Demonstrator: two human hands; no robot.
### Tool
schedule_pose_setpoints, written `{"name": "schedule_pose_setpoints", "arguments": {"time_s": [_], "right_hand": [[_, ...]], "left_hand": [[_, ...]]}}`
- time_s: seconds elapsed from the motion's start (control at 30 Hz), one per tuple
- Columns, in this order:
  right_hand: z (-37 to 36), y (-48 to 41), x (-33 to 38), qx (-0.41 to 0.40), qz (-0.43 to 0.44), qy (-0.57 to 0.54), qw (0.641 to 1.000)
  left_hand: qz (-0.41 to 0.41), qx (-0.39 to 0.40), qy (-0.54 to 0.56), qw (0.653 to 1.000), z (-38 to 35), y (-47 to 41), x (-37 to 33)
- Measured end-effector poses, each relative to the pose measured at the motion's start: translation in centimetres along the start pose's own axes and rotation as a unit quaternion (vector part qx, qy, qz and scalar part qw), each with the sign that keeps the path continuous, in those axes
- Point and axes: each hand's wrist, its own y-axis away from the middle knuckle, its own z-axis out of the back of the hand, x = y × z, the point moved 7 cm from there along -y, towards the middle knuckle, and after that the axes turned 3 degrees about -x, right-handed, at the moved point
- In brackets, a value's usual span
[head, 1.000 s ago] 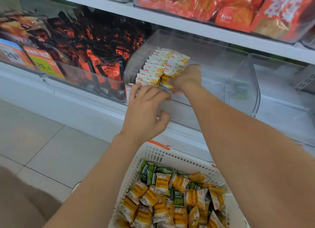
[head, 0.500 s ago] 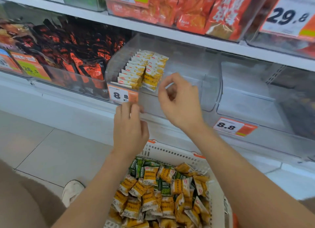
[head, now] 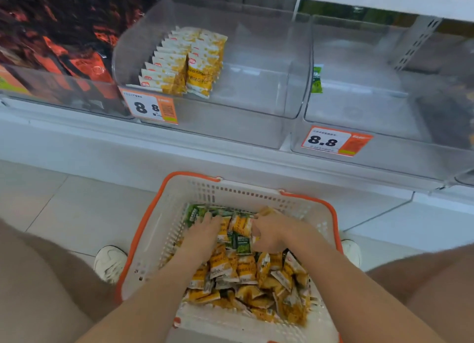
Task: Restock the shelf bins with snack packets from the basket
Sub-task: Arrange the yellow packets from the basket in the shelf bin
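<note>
Clear shelf bin (head: 259, 127) holds two upright rows of shelved packets (head: 184, 63) at its left end. White basket (head: 159, 230), orange-rimmed, stands on the floor (head: 77, 209) below and contains loose snack packets (head: 246, 273). Left hand (head: 202, 236) lies flat on the heap, fingers extended, grasping nothing. Right hand (head: 273, 233) curls round several packets at the far end.

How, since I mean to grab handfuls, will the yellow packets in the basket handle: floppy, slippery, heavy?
Probably light: the yellow packets lie heaped loosely at all angles in the basket. Likely slippery, since the wrappers look glossy. Fairly stiff when full, I'd guess: those in the bin stand upright in rows.
</note>
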Motion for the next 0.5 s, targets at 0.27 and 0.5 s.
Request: {"name": "schedule_pose_setpoints", "arguments": {"time_s": [0.27, 0.5], "right_hand": [[0.9, -1.7, -0.2, -0.11, 0.033, -0.055, 0.992], [2.8, -0.6, 0.8, -0.185, 0.04, -0.08, 0.979]], "left_hand": [[-0.062, 0.042, -0.067, 0.995, -2.5, -1.4, -1.8], [0.014, -0.051, 0.227, 0.972, 1.2, -0.8, -0.2]]}}
